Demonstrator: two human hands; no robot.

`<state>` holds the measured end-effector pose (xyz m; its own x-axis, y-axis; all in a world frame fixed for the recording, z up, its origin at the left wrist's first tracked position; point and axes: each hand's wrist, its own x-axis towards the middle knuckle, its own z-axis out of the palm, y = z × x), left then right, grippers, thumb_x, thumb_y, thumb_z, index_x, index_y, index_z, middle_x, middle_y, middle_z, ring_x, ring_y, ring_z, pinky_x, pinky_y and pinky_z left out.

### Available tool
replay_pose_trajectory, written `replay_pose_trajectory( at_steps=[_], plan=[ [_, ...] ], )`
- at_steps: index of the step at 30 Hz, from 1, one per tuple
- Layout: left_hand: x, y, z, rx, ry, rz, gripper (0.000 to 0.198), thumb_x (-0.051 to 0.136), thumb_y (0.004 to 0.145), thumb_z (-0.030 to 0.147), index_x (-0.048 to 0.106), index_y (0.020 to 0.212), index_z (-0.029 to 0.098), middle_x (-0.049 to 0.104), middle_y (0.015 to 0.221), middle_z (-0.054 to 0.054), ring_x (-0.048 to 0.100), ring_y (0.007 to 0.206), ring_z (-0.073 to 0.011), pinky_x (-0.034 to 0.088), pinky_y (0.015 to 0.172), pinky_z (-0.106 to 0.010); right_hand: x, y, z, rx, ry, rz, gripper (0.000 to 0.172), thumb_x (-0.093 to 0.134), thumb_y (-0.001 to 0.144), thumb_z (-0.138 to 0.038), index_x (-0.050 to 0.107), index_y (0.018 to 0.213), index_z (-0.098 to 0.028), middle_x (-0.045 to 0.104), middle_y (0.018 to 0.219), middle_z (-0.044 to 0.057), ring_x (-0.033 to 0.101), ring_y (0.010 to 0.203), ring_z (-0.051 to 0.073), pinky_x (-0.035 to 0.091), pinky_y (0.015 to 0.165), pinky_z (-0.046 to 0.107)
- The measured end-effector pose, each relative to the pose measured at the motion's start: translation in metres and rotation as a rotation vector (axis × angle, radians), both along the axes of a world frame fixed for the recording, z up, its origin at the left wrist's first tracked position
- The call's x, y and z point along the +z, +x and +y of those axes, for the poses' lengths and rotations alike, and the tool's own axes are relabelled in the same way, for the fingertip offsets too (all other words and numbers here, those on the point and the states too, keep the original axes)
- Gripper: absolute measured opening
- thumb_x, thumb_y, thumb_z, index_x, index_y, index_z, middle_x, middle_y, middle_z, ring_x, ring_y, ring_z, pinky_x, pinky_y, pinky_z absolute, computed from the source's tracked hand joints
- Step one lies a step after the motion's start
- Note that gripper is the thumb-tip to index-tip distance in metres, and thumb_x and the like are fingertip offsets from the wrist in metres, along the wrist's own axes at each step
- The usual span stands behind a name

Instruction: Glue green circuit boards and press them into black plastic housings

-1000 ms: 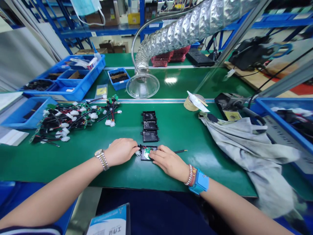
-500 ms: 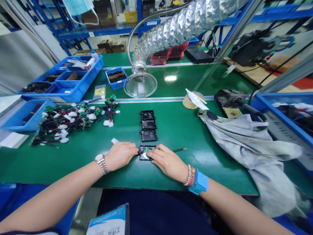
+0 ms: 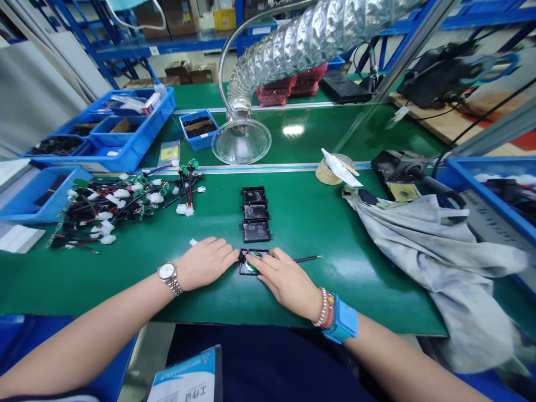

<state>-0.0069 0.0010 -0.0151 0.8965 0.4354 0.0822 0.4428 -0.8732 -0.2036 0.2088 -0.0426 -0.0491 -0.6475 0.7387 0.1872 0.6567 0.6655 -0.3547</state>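
Observation:
A small black plastic case (image 3: 243,271) lies on the green mat before me, with a green circuit board (image 3: 250,267) inside it. My left hand (image 3: 208,263) is closed, its fingertips pinching at the case's left end; part of the grip is hidden. From the other side my right hand (image 3: 288,283) grips the case's right part, closed, with fingertips pressing on the board. A black cable (image 3: 309,258) with bare wire ends sticks out to the right beyond my right hand. Just behind, several open black cases (image 3: 256,230) stand in a column.
Wired circuit boards (image 3: 121,204) lie heaped at left, beside a blue divided bin (image 3: 138,148). A fume-hose funnel (image 3: 242,142) hangs over the mat. At right are a tape roll (image 3: 329,172), a grey cloth (image 3: 422,245) and a blue crate (image 3: 498,192).
My right fingertips have shifted slightly left and up over the circuit board. My left hand stays at the case's left end. The camera view has moved slightly.

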Motion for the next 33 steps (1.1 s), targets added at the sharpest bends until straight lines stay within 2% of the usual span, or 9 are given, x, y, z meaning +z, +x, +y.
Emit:
replay_pose_trajectory(
  at_steps=[5, 8, 10, 14, 16, 18, 21, 27, 33],
  plan=[
    [-0.001, -0.006, -0.007, -0.114, 0.082, -0.072, 0.023, 0.031, 0.086, 0.006, 0.051, 0.09, 0.014, 0.061, 0.085, -0.009, 0.052, 0.061, -0.0156, 0.042, 0.061, -0.031, 0.0, 0.0, 0.0, 0.005, -0.003, 0.006, 0.035, 0.044, 0.087, -0.015, 0.046, 0.122, -0.013, 0.056, 0.086, 0.007, 0.04, 0.074, 0.019, 0.042, 0.071, 0.033],
    [-0.008, -0.008, -0.011, -0.068, 0.043, -0.222, 0.021, 0.032, 0.087, 0.007, 0.052, 0.091, 0.013, 0.062, 0.086, -0.01, 0.056, 0.068, -0.0171, 0.045, 0.066, -0.033, 0.0, 0.0, 0.0, 0.005, -0.007, 0.018, 0.033, 0.043, 0.087, -0.015, 0.047, 0.12, -0.013, 0.056, 0.086, 0.007, 0.04, 0.073, 0.019, 0.041, 0.071, 0.033],
    [-0.012, -0.009, -0.013, 0.066, -0.101, -0.361, 0.02, 0.032, 0.088, 0.011, 0.051, 0.092, 0.015, 0.063, 0.084, -0.009, 0.059, 0.071, -0.0173, 0.047, 0.068, -0.032, 0.0, 0.0, 0.0, 0.001, -0.011, 0.02, 0.032, 0.044, 0.087, -0.015, 0.048, 0.118, -0.013, 0.056, 0.085, 0.007, 0.039, 0.073, 0.019, 0.041, 0.07, 0.032],
    [-0.013, -0.008, -0.011, 0.528, -0.672, -0.704, 0.02, 0.029, 0.09, 0.022, 0.039, 0.108, 0.019, 0.064, 0.087, -0.005, 0.061, 0.062, -0.0121, 0.05, 0.054, -0.023, -0.001, 0.001, 0.0, 0.001, -0.011, 0.019, 0.031, 0.044, 0.087, -0.015, 0.049, 0.118, -0.014, 0.056, 0.083, 0.006, 0.039, 0.072, 0.018, 0.041, 0.068, 0.032],
    [-0.011, -0.006, -0.009, 0.614, -0.837, -0.802, 0.027, 0.028, 0.09, 0.021, 0.035, 0.115, 0.02, 0.063, 0.094, -0.005, 0.058, 0.053, -0.0085, 0.047, 0.046, -0.019, -0.001, 0.001, 0.0, 0.0, -0.008, 0.022, 0.031, 0.043, 0.087, -0.015, 0.049, 0.117, -0.014, 0.056, 0.084, 0.006, 0.039, 0.071, 0.018, 0.041, 0.068, 0.032],
    [-0.009, -0.004, -0.009, 0.57, -0.81, -0.784, 0.029, 0.029, 0.087, 0.018, 0.046, 0.11, 0.019, 0.063, 0.094, -0.005, 0.056, 0.052, -0.0071, 0.047, 0.047, -0.019, -0.001, 0.001, 0.0, 0.001, -0.008, 0.025, 0.031, 0.043, 0.087, -0.015, 0.049, 0.117, -0.014, 0.056, 0.084, 0.007, 0.04, 0.072, 0.018, 0.041, 0.068, 0.032],
    [-0.008, 0.002, -0.009, 0.506, -0.663, -0.626, 0.025, 0.039, 0.082, 0.017, 0.059, 0.097, 0.017, 0.065, 0.086, -0.004, 0.056, 0.057, -0.0098, 0.048, 0.055, -0.022, 0.0, 0.001, 0.0, 0.005, -0.011, 0.025, 0.031, 0.043, 0.087, -0.015, 0.049, 0.117, -0.013, 0.056, 0.084, 0.007, 0.041, 0.073, 0.019, 0.042, 0.07, 0.032],
    [-0.011, 0.005, -0.007, 0.436, -0.534, -0.34, 0.02, 0.046, 0.086, 0.026, 0.064, 0.085, 0.019, 0.066, 0.083, -0.004, 0.061, 0.076, -0.0161, 0.047, 0.07, -0.027, 0.001, 0.001, 0.0, 0.0, -0.014, 0.029, 0.031, 0.042, 0.087, -0.015, 0.048, 0.117, -0.013, 0.056, 0.084, 0.007, 0.042, 0.074, 0.019, 0.042, 0.071, 0.033],
    [-0.018, -0.002, -0.003, 0.246, -0.406, -0.301, 0.023, 0.04, 0.089, 0.022, 0.062, 0.083, 0.017, 0.06, 0.073, -0.004, 0.055, 0.067, -0.0148, 0.042, 0.062, -0.025, 0.0, 0.001, 0.0, -0.005, -0.023, 0.022, 0.035, 0.042, 0.087, -0.014, 0.045, 0.122, -0.012, 0.055, 0.086, 0.008, 0.04, 0.073, 0.019, 0.041, 0.07, 0.032]
  ],
)
